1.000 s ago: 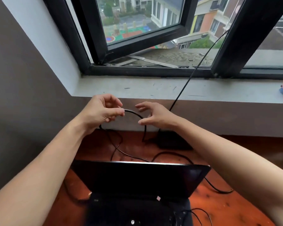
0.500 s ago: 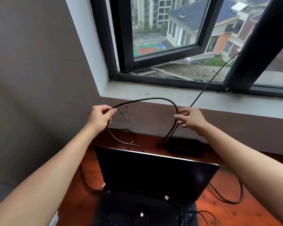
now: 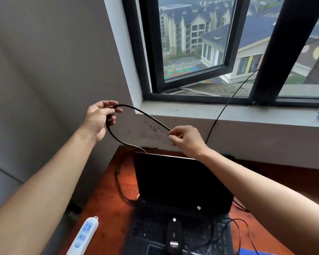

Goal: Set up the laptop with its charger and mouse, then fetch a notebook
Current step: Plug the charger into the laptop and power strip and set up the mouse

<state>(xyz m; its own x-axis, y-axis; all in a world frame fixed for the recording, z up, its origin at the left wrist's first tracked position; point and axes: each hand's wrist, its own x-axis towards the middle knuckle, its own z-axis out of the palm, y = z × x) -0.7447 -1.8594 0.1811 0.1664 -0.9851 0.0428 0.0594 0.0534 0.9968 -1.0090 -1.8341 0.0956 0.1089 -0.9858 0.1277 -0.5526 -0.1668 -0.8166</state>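
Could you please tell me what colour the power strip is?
The power strip is white with pale blue sockets; head view.

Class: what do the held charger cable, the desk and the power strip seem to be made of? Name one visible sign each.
Charger cable: probably a rubber or soft plastic sheath, matt black; it bends in a smooth loop. Desk: likely varnished wood, reddish and glossy. Power strip: smooth white and pale-blue moulded plastic, apparently.

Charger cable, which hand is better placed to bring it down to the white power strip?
Probably the left. The left hand grips the cable on the side where the power strip lies, by the left forearm. The right hand pinches it farther right and would have to cross the open laptop.
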